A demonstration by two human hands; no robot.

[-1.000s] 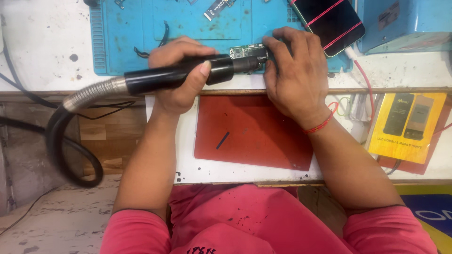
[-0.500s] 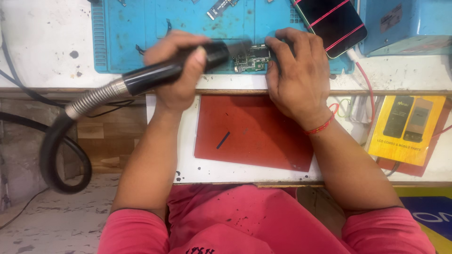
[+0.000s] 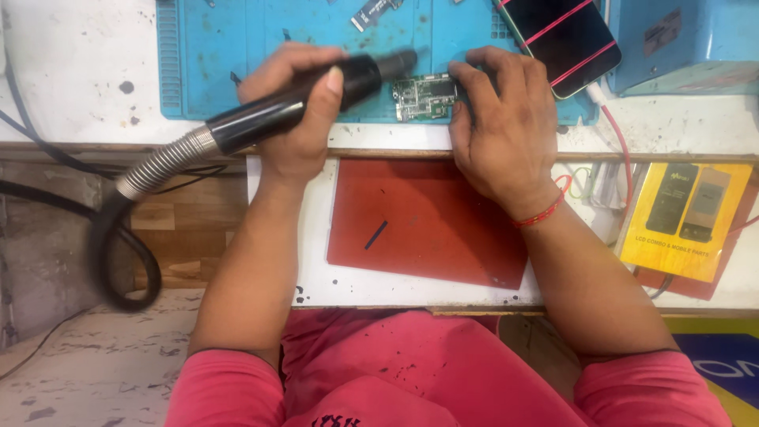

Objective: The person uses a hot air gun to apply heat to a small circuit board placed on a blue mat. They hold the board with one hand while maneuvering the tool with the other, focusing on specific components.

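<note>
My left hand (image 3: 296,111) grips a black hot-air wand (image 3: 308,99) whose ribbed metal hose (image 3: 158,166) trails off to the left. The wand's nozzle points right, just above a small green circuit board (image 3: 423,96) lying on the blue work mat (image 3: 229,47). My right hand (image 3: 498,126) rests on the mat with its fingers pressed on the board's right end, holding it down.
A red mat (image 3: 427,221) with a thin dark strip (image 3: 376,234) lies on the pull-out shelf. A phone bound with red bands (image 3: 565,39) sits top right beside a blue box (image 3: 688,39). A yellow parts box (image 3: 688,217) is at right. A black cable (image 3: 118,261) loops at left.
My left hand has tilted the wand up and moved its nozzle off the board, uncovering the board. My right hand has stayed on the board's right end.
</note>
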